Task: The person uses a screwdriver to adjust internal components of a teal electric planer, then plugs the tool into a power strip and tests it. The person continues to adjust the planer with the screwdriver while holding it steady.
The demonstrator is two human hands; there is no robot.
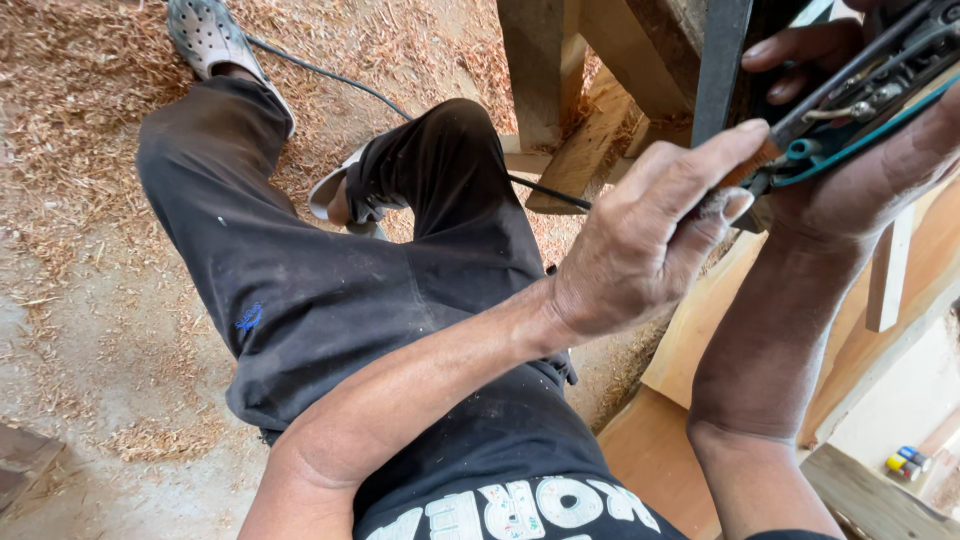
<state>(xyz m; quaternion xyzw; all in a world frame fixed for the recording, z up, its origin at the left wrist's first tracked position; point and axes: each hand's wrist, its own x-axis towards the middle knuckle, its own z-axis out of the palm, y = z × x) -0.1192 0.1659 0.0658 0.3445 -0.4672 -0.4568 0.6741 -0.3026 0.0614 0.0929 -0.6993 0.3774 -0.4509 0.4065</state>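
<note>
Power tool with a black body and teal trim (860,95) sits up at the top right, cradled in the right hand (850,190), whose fingers wrap around its underside. Left hand (650,240) presses its thumb and forefinger together on a small orange-brown part at the tool's edge, likely a fitting or adjustment step needing steady support. Below lie pale wooden boards (700,330), a black cable (340,80) and a sawdust-strewn floor (90,150).

Two hands (650,240) (860,170), one power tool (860,90), two sandals (205,35) (335,190), one cable (330,75).
</note>
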